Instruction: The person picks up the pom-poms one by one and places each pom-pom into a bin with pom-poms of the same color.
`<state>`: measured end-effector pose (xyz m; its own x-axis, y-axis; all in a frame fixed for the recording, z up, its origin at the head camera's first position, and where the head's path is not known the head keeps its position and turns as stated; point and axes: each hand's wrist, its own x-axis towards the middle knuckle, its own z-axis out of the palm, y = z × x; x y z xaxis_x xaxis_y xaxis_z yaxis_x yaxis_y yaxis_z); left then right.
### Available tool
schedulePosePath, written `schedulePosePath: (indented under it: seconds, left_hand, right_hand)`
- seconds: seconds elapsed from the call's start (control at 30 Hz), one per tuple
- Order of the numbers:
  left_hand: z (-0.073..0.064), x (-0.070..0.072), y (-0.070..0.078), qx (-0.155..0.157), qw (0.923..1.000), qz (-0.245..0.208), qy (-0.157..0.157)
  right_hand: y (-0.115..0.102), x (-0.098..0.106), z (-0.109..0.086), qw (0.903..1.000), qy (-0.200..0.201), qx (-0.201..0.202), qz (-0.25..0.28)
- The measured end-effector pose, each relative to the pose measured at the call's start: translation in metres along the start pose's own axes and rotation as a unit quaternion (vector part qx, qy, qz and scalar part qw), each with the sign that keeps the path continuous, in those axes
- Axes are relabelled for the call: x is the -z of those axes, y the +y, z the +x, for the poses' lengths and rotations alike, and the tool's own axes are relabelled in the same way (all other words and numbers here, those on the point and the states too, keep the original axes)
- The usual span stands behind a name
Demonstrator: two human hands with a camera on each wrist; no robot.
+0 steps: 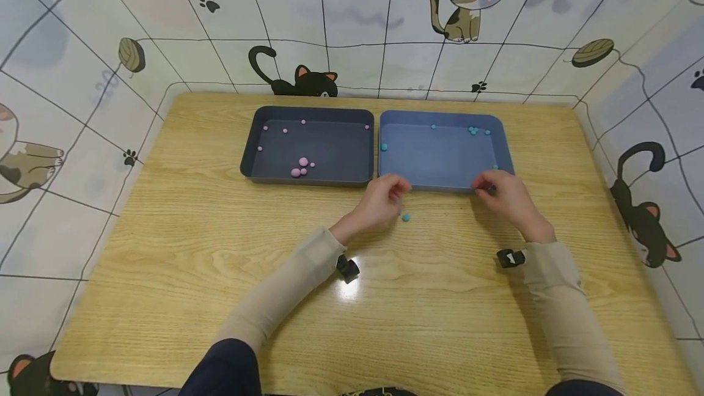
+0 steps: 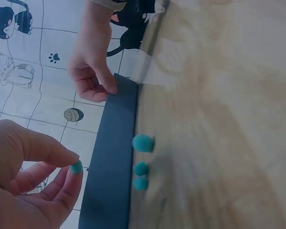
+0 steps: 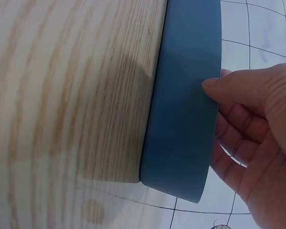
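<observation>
At the center of the frame the left hand [image 1: 381, 201] pinches a small teal ball [image 2: 76, 167] between thumb and finger near the close left corner of the blue tray [image 1: 434, 157], while the right hand [image 1: 506, 201], right of center, grips that tray's near rim, thumb on the outer wall. Loose teal balls [image 2: 143, 143] lie on the wooden table [image 1: 434, 298] just outside the near edge, and the tabletop stretches from there toward the bottom of the frame, giving the hands room between the sleeves [image 1: 286, 286]. Upper left of center, the dark tray [image 1: 338, 145] sits close beside the blue one, pink balls [image 1: 304, 162] inside.
</observation>
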<state>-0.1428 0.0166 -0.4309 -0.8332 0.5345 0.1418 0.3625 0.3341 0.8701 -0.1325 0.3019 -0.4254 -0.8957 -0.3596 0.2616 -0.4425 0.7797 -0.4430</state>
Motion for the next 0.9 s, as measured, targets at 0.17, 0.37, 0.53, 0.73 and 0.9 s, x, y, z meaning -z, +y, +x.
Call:
schedulePosePath:
  seconds: [0.17, 0.37, 0.53, 0.73, 0.9]
  left_hand:
    - [0.010, 0.000, 0.001, 0.002, 0.9998, -0.014, 0.015]
    - [0.021, 0.000, 0.002, 0.024, 0.9977, -0.049, 0.041]
    - [0.038, 0.001, 0.006, 0.038, 0.9946, -0.081, 0.053]
    - [0.060, 0.004, 0.007, 0.049, 0.9909, -0.110, 0.060]
    - [0.077, 0.007, 0.009, 0.070, 0.9882, -0.113, 0.076]
  right_hand:
    - [0.001, -0.001, -0.001, 1.0000, 0.000, 0.003, -0.007]
    - [0.004, -0.002, -0.001, 0.9999, -0.008, -0.001, -0.008]
    - [0.004, -0.002, -0.001, 0.9998, -0.012, -0.011, -0.009]
    - [0.004, -0.001, -0.001, 0.9998, -0.011, -0.008, -0.011]
    - [0.004, -0.001, 0.001, 0.9999, -0.011, -0.005, -0.009]
